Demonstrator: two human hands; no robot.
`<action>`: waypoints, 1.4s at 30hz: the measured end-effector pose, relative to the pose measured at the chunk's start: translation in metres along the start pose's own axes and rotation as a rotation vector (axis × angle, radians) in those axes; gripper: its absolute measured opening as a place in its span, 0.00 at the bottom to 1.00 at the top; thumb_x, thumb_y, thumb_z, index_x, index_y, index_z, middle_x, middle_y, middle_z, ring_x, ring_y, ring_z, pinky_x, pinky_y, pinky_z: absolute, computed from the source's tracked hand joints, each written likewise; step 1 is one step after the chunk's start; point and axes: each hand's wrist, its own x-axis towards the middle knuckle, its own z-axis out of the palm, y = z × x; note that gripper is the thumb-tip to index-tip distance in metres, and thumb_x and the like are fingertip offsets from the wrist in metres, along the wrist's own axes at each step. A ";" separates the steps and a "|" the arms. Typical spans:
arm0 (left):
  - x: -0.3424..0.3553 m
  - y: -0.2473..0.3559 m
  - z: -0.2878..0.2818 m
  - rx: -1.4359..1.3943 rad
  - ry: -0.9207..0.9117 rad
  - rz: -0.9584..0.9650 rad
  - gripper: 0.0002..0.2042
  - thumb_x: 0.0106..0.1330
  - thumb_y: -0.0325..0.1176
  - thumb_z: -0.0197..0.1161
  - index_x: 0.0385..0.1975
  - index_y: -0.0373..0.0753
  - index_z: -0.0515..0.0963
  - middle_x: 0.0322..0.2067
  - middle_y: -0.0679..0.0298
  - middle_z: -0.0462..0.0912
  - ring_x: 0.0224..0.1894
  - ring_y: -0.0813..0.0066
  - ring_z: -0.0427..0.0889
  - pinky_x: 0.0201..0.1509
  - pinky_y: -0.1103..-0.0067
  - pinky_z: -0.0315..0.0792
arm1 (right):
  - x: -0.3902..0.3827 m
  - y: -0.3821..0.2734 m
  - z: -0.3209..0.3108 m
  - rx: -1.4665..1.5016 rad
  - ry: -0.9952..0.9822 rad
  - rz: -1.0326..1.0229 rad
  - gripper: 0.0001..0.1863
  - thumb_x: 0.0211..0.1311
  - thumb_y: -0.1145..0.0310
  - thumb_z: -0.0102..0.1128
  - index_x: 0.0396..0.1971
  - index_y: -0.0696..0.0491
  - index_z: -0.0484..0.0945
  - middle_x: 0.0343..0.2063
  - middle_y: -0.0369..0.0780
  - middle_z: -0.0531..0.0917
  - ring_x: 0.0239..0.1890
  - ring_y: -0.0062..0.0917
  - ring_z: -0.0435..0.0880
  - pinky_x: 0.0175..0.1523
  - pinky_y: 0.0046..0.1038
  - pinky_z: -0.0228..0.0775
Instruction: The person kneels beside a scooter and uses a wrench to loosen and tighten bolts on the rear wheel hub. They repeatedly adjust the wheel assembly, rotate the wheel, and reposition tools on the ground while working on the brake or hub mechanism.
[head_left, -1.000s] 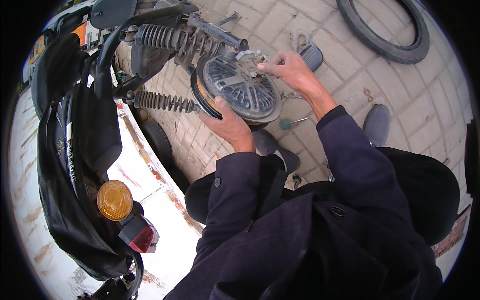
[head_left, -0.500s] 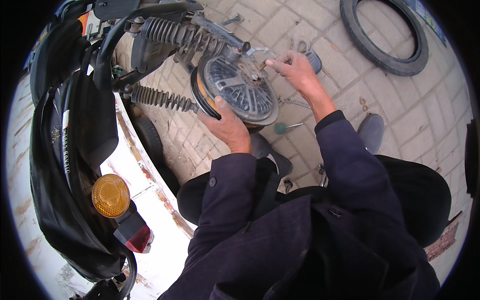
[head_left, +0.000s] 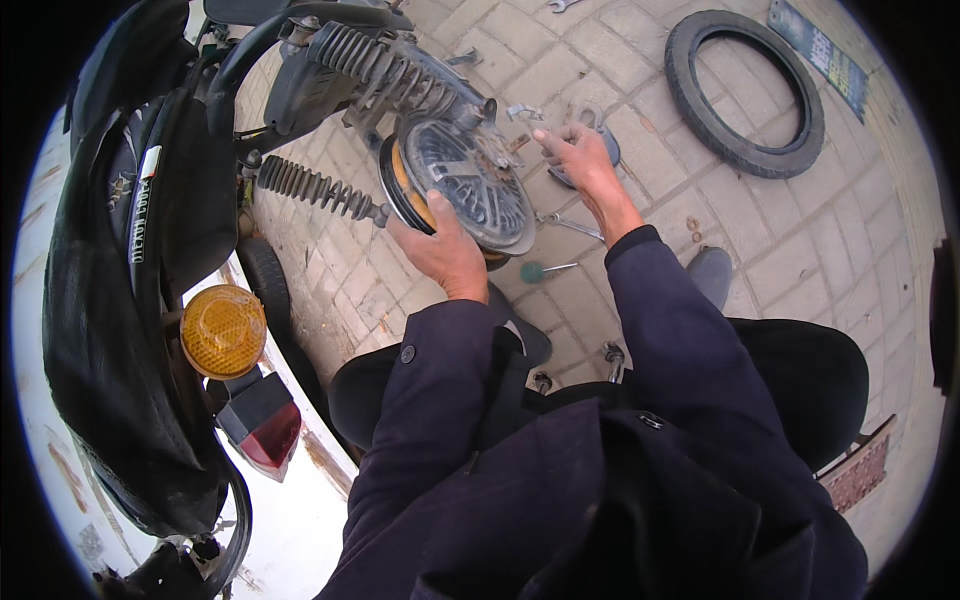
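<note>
Black wheel (head_left: 470, 185) meets left fingers (head_left: 402, 232) — right fingers (head_left: 550, 142) near its axle (head_left: 516, 147).

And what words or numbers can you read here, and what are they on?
Black side strip of the bike: pale lettering, clear enough to make out, but I don't copy printed words.
Dark sheet by the loose tyre: pale and yellow printing, slanted and blurry; I won't copy that either.
Wheel: no writing I can make out.
</note>
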 end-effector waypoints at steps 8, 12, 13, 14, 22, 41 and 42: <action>0.004 0.000 -0.013 -0.036 -0.119 -0.013 0.28 0.69 0.46 0.64 0.54 0.25 0.69 0.48 0.44 0.74 0.53 0.48 0.74 0.61 0.62 0.64 | -0.051 0.056 -0.026 0.078 0.066 0.252 0.17 0.61 0.60 0.73 0.32 0.57 0.76 0.23 0.36 0.78 0.24 0.20 0.75 0.29 0.24 0.68; 0.013 -0.006 -0.026 -0.020 -0.265 -0.022 0.33 0.69 0.51 0.65 0.57 0.23 0.67 0.53 0.43 0.73 0.58 0.49 0.71 0.65 0.63 0.61 | -0.080 0.099 -0.063 -0.047 0.160 0.385 0.17 0.61 0.62 0.74 0.29 0.58 0.76 0.20 0.37 0.77 0.18 0.21 0.72 0.21 0.29 0.62; 0.014 -0.007 -0.029 0.029 -0.286 -0.035 0.32 0.70 0.50 0.64 0.58 0.23 0.67 0.55 0.44 0.73 0.58 0.53 0.73 0.65 0.66 0.62 | -0.085 0.107 -0.074 -0.122 0.183 0.429 0.17 0.61 0.63 0.74 0.27 0.59 0.76 0.20 0.37 0.77 0.17 0.21 0.72 0.20 0.30 0.61; 0.014 -0.007 -0.031 0.078 -0.305 -0.047 0.32 0.71 0.48 0.63 0.60 0.24 0.66 0.56 0.45 0.73 0.58 0.56 0.74 0.66 0.68 0.63 | -0.089 0.113 -0.086 -0.198 0.207 0.471 0.17 0.61 0.64 0.74 0.25 0.60 0.77 0.19 0.38 0.77 0.17 0.22 0.71 0.20 0.30 0.60; 0.014 -0.014 -0.056 -0.251 -0.209 -0.143 0.30 0.70 0.45 0.64 0.57 0.22 0.69 0.50 0.42 0.79 0.52 0.56 0.80 0.58 0.68 0.71 | -0.084 0.082 -0.155 -0.389 0.357 0.315 0.19 0.65 0.60 0.69 0.36 0.63 0.77 0.24 0.41 0.79 0.16 0.22 0.70 0.20 0.28 0.58; 0.012 -0.132 -0.078 -0.314 -0.030 -0.713 0.19 0.68 0.36 0.63 0.49 0.24 0.75 0.47 0.43 0.81 0.47 0.57 0.82 0.51 0.65 0.74 | -0.115 -0.009 -0.148 -0.971 -0.159 0.173 0.17 0.66 0.61 0.65 0.45 0.60 0.78 0.31 0.40 0.84 0.29 0.23 0.82 0.31 0.27 0.74; 0.016 -0.135 -0.070 -0.336 -0.029 -0.747 0.20 0.69 0.37 0.62 0.50 0.25 0.75 0.47 0.43 0.81 0.47 0.57 0.82 0.51 0.65 0.74 | -0.116 -0.020 -0.154 -0.990 -0.164 0.203 0.17 0.67 0.61 0.64 0.46 0.60 0.78 0.32 0.41 0.84 0.28 0.23 0.82 0.31 0.27 0.74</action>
